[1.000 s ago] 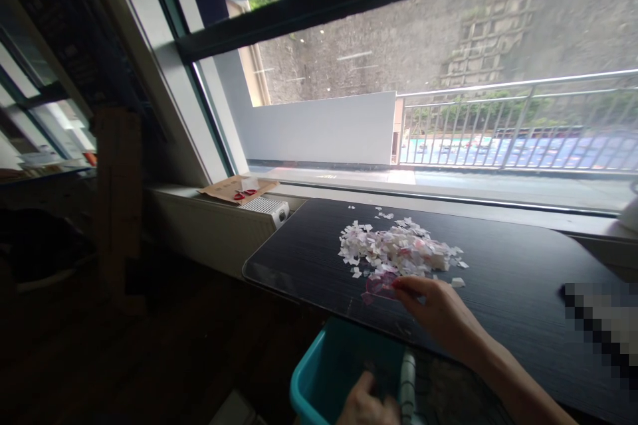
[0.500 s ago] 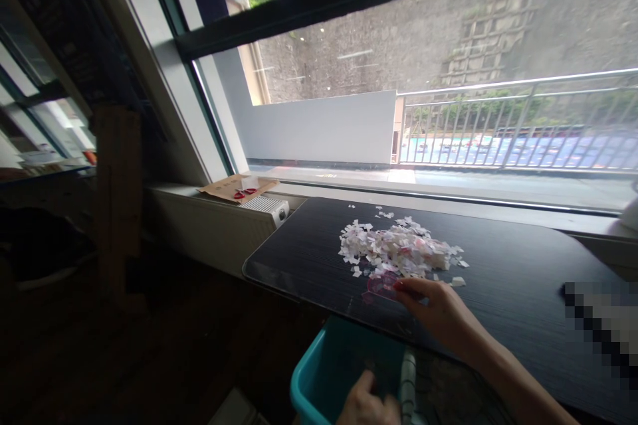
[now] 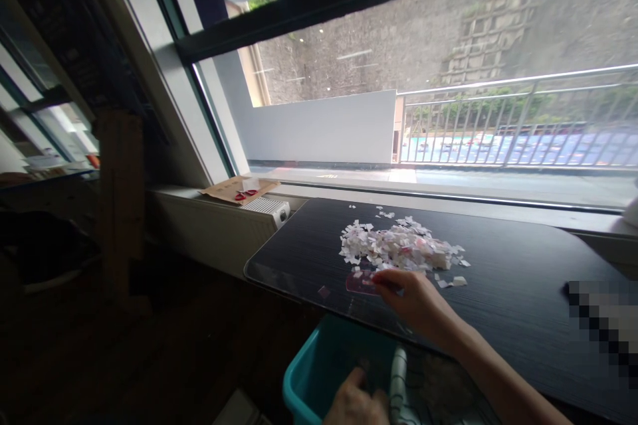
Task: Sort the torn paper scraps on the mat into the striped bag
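Observation:
My right hand [image 3: 406, 292] pinches a pink see-through plastic piece [image 3: 359, 283] between thumb and fingers, low over the dark table [image 3: 289, 252]. Right behind it spreads a heap of small white and pinkish paper scraps [image 3: 393, 246]. A small square scrap [image 3: 323, 291] lies near the table's front edge, left of the plastic piece. Below that edge is a teal bin [image 3: 299, 372]. My left hand [image 3: 356, 405] is at the bin's opening with its fingers curled; it is blurred, and whatever it holds is hidden.
Red-handled scissors [image 3: 246, 195] lie on brown paper [image 3: 219, 190] on the sill, beside a white radiator [image 3: 269, 207]. A black-and-white striped cloth [image 3: 398, 378] hangs at the bin's right side. A cardboard piece [image 3: 117, 212] stands at left. A window runs behind the table.
My right hand has slid left along the table with the pink plastic piece. A small square scrap now lies apart, farther left. The left hand has shifted slightly left with the bin in view.

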The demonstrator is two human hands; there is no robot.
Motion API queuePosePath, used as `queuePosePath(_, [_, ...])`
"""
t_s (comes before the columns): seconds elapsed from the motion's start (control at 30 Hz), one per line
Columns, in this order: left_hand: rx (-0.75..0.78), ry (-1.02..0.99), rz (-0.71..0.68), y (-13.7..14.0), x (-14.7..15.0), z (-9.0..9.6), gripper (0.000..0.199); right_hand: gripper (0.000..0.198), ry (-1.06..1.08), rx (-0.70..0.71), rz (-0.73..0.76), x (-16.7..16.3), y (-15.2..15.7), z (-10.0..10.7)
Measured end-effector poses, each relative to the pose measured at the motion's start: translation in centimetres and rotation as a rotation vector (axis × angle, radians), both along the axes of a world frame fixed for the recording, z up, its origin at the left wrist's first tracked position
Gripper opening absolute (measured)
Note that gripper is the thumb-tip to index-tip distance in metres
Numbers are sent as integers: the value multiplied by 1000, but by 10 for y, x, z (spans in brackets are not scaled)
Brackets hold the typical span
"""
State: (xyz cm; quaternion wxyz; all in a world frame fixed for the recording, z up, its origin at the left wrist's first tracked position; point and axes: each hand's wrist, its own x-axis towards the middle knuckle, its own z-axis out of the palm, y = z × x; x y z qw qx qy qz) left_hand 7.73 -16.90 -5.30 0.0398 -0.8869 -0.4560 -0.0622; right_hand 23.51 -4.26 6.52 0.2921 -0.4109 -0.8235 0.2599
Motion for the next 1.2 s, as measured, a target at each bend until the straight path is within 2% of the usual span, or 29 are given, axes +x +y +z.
queuePosePath(0.2, [199, 105, -108, -5, -33, 41, 21, 25, -52, 71, 36, -35, 9, 1])
queuePosePath(0.3, [265, 121, -94, -7, -38, 50, 25, 25, -66, 74, 57, -47, 11, -1])
queuePosePath(0.57, [299, 113, -84, -6, -35, 44, 30, 25, -42, 3, 146, -49, -9, 0])
queuePosePath(0.67, [314, 117, -86, -6, -36, 42, 26, 25, -40, 7, 99, -47, -10, 0])
queuePosePath(0.77, [264, 156, -87, -7, -38, 41, 23, 25, -23, 10, 69, -44, -11, -4])
queuePosePath(0.93, [153, 184, -75, -7, -38, 45, 26, 27, 1, -2, 135, -42, -17, -7])
queuePosePath(1.07, [132, 163, -73, -6, -37, 45, 29, 27, -1, 22, 82, -40, -21, -4])
queuePosePath(1.2, [100, 117, -22, -8, -37, 36, 24, 26, -34, -12, 167, -19, -15, 0])
